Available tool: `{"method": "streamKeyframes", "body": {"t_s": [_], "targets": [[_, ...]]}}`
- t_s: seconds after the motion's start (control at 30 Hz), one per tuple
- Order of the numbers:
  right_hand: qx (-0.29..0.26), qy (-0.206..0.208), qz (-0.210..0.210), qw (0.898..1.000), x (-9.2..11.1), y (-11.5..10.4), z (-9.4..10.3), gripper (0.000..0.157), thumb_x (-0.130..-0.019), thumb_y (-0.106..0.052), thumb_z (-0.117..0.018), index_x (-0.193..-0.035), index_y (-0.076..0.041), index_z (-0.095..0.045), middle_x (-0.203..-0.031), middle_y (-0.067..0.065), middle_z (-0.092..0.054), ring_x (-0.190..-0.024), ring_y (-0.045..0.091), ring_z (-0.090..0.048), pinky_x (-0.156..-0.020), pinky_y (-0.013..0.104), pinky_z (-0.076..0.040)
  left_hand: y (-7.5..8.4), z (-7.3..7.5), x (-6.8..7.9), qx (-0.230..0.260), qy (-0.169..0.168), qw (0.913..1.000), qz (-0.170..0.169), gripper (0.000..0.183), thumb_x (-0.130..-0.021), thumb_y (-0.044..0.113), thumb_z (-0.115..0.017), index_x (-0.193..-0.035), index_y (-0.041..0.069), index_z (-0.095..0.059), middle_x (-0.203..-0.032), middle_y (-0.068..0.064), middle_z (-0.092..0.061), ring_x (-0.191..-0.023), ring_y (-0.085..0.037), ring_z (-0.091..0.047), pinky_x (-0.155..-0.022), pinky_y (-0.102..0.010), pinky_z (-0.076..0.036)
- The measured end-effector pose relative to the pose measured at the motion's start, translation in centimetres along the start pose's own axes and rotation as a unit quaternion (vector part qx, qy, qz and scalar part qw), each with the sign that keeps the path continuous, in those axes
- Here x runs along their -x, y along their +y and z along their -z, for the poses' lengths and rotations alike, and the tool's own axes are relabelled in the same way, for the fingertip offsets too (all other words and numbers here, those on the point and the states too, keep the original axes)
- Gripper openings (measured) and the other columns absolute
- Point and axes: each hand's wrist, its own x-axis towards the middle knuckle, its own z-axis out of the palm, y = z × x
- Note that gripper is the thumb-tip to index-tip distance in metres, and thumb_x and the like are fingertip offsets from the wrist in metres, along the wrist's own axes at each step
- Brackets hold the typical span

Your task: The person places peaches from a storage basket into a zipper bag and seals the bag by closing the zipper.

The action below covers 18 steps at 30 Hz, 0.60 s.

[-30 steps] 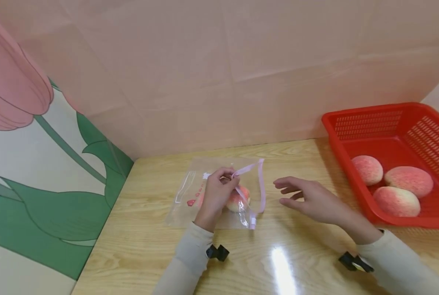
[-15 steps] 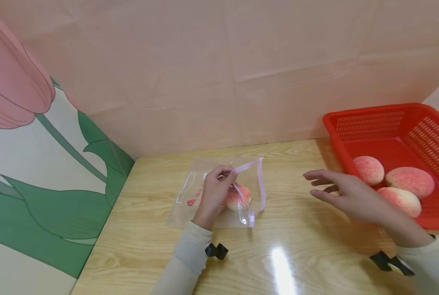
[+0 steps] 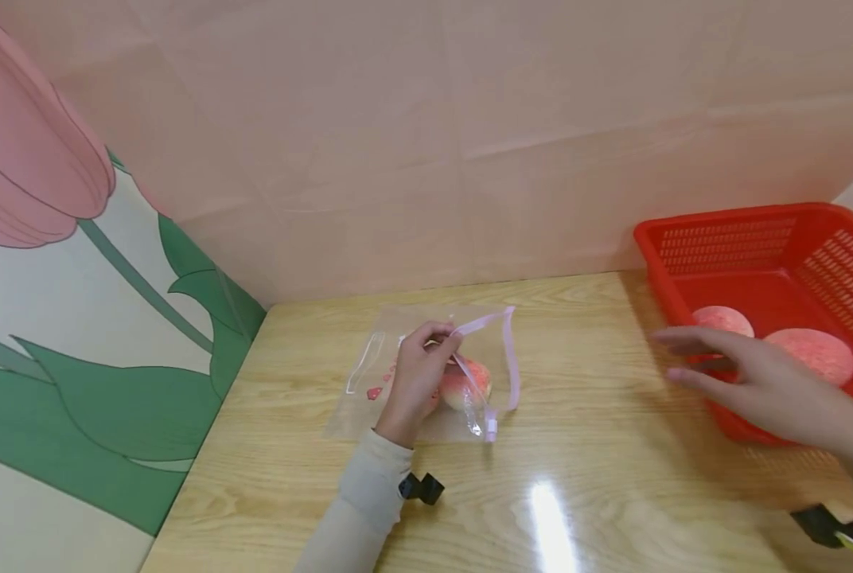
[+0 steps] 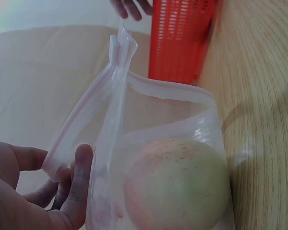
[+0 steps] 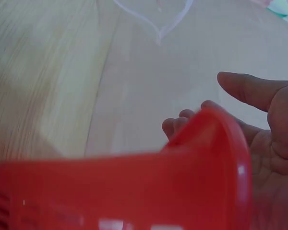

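Note:
A clear zip bag (image 3: 378,414) with pink edging lies on the table, a peach (image 3: 468,386) inside it. My left hand (image 3: 419,374) pinches one side of the bag's mouth between thumb and fingers and lifts it. In the left wrist view the mouth gapes and the peach (image 4: 177,187) shows through the plastic. My right hand (image 3: 763,382), holding nothing, is over the near left edge of the red basket (image 3: 656,270), fingers extended and thumb apart. Peaches lie in the basket, including one at the left (image 3: 723,318) and another (image 3: 816,356); the hand hides part of the basket.
The wooden table (image 3: 577,493) meets a pink cloth-covered wall (image 3: 369,159) at the back. A panel with painted tulips (image 3: 111,342) borders the left side. The basket's raised rim (image 5: 230,158) fills the lower right wrist view.
My right hand has moved right, from beside the bag to over the basket's edge, now covering the nearest peach. My left hand keeps its pinch on the bag.

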Motion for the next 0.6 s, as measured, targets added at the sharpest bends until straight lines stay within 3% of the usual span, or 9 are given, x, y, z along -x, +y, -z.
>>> {"method": "streamKeyframes", "body": {"t_s": [0.07, 0.17, 0.33, 0.47, 0.6], "targets": [[0.002, 0.004, -0.004, 1.000, 0.2, 0.6, 0.4, 0.048, -0.092, -0.033, -0.072, -0.136, -0.020, -0.057, -0.129, 0.011, -0.063, -0.106, 0.007, -0.063, -0.067, 0.014, -0.053, 0.0, 0.0, 0.0, 0.003, 0.000, 1.0000, 0.001, 0.018, -0.094, 0.006, -0.064, -0.108, -0.006, -0.066, -0.083, 0.000, -0.056, -0.066, -0.009, -0.060, -0.061, -0.026, -0.060], [0.019, 0.002, -0.023, 1.000, 0.3, 1.4, 1.0, 0.052, -0.092, -0.026, -0.072, -0.138, -0.014, -0.054, -0.132, 0.019, -0.059, -0.106, 0.042, -0.062, -0.067, 0.023, -0.059, 0.0, 0.0, 0.1, 0.009, 0.000, 1.0000, 0.000, 0.018, -0.095, 0.005, -0.063, -0.108, -0.007, -0.066, -0.083, 0.000, -0.056, -0.065, -0.009, -0.060, -0.059, -0.024, -0.059], [0.041, -0.022, -0.066, 0.997, 0.8, 3.5, 2.2, 0.070, -0.091, -0.034, -0.071, -0.147, -0.004, -0.041, -0.139, 0.032, -0.049, -0.108, 0.050, -0.055, -0.073, 0.057, -0.059, -0.1, 0.0, 0.2, 0.011, 0.005, 0.9999, 0.005, 0.016, -0.094, 0.005, -0.064, -0.105, -0.006, -0.066, -0.095, -0.003, -0.062, -0.068, -0.010, -0.060, -0.060, -0.025, -0.059], [0.049, -0.045, -0.096, 0.993, 1.2, 5.3, 2.9, 0.084, -0.089, -0.048, -0.070, -0.150, -0.002, -0.035, -0.142, 0.034, -0.040, -0.112, 0.052, -0.042, -0.074, 0.064, -0.055, -0.3, 0.2, 0.4, 0.003, 0.014, 0.9999, 0.003, 0.014, -0.093, 0.005, -0.065, -0.101, -0.006, -0.066, -0.101, -0.006, -0.065, -0.069, -0.010, -0.059, -0.060, -0.023, -0.058], [0.066, -0.064, -0.128, 0.987, 1.7, 6.9, 3.2, 0.096, -0.087, -0.061, -0.065, -0.151, 0.001, -0.030, -0.141, 0.038, -0.035, -0.112, 0.056, -0.034, -0.075, 0.070, -0.049, -0.6, 0.4, 0.7, -0.010, 0.015, 0.9998, 0.001, 0.015, -0.093, 0.006, -0.066, -0.102, -0.006, -0.067, -0.086, -0.003, -0.062, -0.066, -0.009, -0.059, -0.059, -0.022, -0.057]]}}
